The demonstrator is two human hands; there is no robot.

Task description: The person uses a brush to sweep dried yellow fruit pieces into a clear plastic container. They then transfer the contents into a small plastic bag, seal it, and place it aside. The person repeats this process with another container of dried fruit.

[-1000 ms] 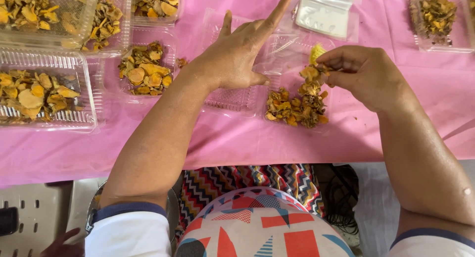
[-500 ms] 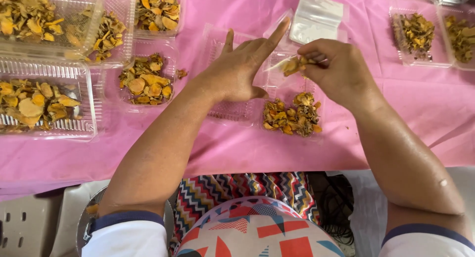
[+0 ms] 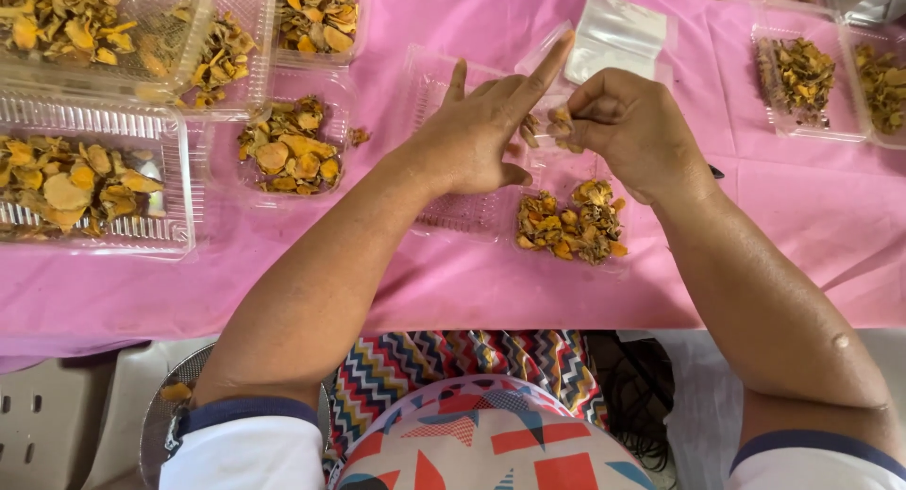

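At the centre of the frame, above a pink-covered desk [image 3: 453, 292], a person's two bare hands meet over an open clear plastic container [image 3: 444, 122]. The right hand [image 3: 632, 136] is closed in a narrow pinch on a small cluster of dried orange-yellow slices [image 3: 559, 124], its grip tight around them at the fingertips. The left hand [image 3: 477, 136] is spread wide and holds nothing, index finger stretched toward the upper right, its palm edge just beside the pinched pieces.

A second ago the right hand was low, at the loose pile of slices [image 3: 571, 226] lying just below the hands; since then it has lifted a pinch of them and brought it up against the left hand. That move suggests the pieces are being gathered or sorted between the fingers before being put down, though where they are bound cannot be told from this view.

At the left edge sits a ribbed clear tray [image 3: 175, 188] filled with larger yellow slices, with another filled tray [image 3: 203, 37] in the upper left corner. A smaller filled container [image 3: 288, 150] lies left of the hands, and two more containers of darker pieces [image 3: 802, 75] stand at the upper right. A flat clear lid [image 3: 618, 32] rests at top centre.
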